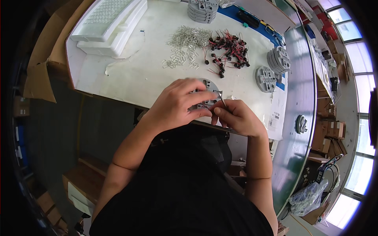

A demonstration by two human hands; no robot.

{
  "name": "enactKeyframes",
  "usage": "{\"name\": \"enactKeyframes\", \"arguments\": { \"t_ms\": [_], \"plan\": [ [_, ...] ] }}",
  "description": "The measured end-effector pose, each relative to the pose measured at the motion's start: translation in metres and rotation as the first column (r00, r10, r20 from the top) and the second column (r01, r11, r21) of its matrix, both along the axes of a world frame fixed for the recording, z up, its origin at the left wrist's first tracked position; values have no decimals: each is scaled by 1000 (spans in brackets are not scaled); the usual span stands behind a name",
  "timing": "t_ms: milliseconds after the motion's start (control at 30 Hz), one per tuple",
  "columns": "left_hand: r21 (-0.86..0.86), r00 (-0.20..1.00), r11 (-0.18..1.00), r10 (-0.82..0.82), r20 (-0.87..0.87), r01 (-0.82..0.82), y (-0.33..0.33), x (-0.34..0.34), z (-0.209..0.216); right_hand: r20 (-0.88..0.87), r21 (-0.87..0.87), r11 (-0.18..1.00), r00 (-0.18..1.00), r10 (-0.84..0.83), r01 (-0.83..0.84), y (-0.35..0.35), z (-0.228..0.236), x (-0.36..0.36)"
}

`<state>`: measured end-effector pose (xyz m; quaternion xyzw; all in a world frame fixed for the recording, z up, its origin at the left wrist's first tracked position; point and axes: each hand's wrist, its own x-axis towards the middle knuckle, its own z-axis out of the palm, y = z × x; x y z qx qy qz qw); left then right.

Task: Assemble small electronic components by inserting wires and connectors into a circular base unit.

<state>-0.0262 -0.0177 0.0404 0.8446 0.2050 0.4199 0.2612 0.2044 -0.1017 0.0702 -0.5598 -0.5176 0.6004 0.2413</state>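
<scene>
At the table's near edge lies a round grey plastic base (pixel 211 85) with small dark fittings, partly hidden under my left hand (pixel 179 101). The fingers of that hand are spread over the base and slightly blurred, the thumb apart from the index finger. I see nothing gripped between them. My right hand (pixel 238 116) is closed, thumb against fingers, around a slim dark metal tool (pixel 222 100). The tool slants up toward the base, its upper end close to my left fingertips; its exact kind is unclear.
Beyond my hands lie a pile of clear U-shaped pieces (pixel 185 45) and black round parts with red wires (pixel 230 49). Stacked grey bases stand at the back (pixel 202 11) and right (pixel 278 59); a single base (pixel 266 79) sits nearby. White foam trays (pixel 108 29) occupy the far left.
</scene>
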Motion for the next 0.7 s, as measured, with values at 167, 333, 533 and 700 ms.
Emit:
{"name": "enactKeyframes", "arguments": {
  "t_ms": [167, 333, 533, 700],
  "plan": [
    [-346, 984, 934, -138, -110, 92, -2, -5, -4, -25, 45, 988, 989, -147, 148, -6, -1, -12],
    [-410, 992, 912, -72, -104, 23, -5, 1, -3, 5, 138, 922, 931, -366, 362, -19, -12, -30],
    [-528, 989, 842, -145, -22, 111, -4, 3, -5, -58, 424, 832, 927, -371, 359, -23, -32, -28],
    [-542, 985, 827, -172, 12, 151, -4, -2, -6, -223, 281, 824, 869, -442, 492, -28, -36, -25]
  ]
}}
